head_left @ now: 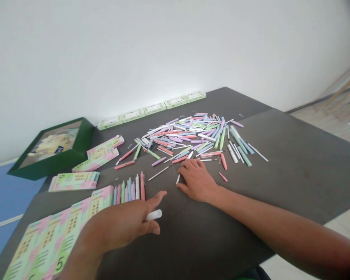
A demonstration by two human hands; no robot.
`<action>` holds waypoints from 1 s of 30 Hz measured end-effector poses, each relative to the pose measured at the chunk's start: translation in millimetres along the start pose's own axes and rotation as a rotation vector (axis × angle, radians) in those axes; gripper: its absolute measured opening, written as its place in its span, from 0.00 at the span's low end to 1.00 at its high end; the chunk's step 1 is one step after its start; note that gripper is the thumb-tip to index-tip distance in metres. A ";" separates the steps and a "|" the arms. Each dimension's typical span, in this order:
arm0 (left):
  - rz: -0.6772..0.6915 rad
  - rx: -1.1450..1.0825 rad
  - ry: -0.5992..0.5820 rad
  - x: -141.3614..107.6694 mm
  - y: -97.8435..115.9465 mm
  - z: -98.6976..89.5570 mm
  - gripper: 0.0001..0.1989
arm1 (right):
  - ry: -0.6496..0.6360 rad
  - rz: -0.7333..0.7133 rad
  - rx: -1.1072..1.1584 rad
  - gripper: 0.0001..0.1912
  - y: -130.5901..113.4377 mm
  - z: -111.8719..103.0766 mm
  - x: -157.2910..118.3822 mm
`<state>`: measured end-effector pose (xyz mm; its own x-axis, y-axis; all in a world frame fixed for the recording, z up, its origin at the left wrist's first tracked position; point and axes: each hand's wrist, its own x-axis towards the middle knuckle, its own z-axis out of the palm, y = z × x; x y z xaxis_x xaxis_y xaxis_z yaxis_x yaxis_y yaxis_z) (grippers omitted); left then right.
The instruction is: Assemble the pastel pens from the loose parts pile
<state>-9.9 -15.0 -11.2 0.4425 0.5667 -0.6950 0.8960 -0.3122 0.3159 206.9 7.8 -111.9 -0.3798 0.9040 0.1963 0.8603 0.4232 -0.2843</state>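
My left hand (131, 219) is closed around a white pen barrel (153, 215), whose round end sticks out between thumb and fingers. It hovers in front of a row of assembled pens (131, 189) in several pastel colours. At the near edge of a pile of loose pen parts (189, 136), my right hand (196, 179) rests on the table with curled fingers. A thin white pen part (178, 179) shows between its thumb and index finger; the rest is hidden under the hand.
Printed pen boxes (101, 200) lie side by side at the left. Flat cartons (103, 153) sit behind them, beside a dark green box (78, 149) holding packaging. More green boxes (154, 109) line the wall. A pink pen tip (223, 177) lies right of my right hand on the dark table (294, 163).
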 end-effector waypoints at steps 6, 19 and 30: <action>-0.015 0.021 0.008 -0.3 1.4 2.7 0.35 | 0.019 -0.004 0.010 0.19 -1.9 1.5 -0.3; -0.041 0.058 0.043 -0.3 3.9 5.9 0.35 | 0.056 -0.124 0.095 0.17 0.9 2.5 1.5; -0.029 0.020 0.042 -4.4 6.9 7.6 0.33 | 0.101 -0.191 0.342 0.19 1.5 -5.8 -1.7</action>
<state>-5.9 -25.4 -10.8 0.4177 0.6074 -0.6757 0.9078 -0.3099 0.2826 210.8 6.5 -107.2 -0.4722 0.8037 0.3622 0.6081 0.5944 -0.5262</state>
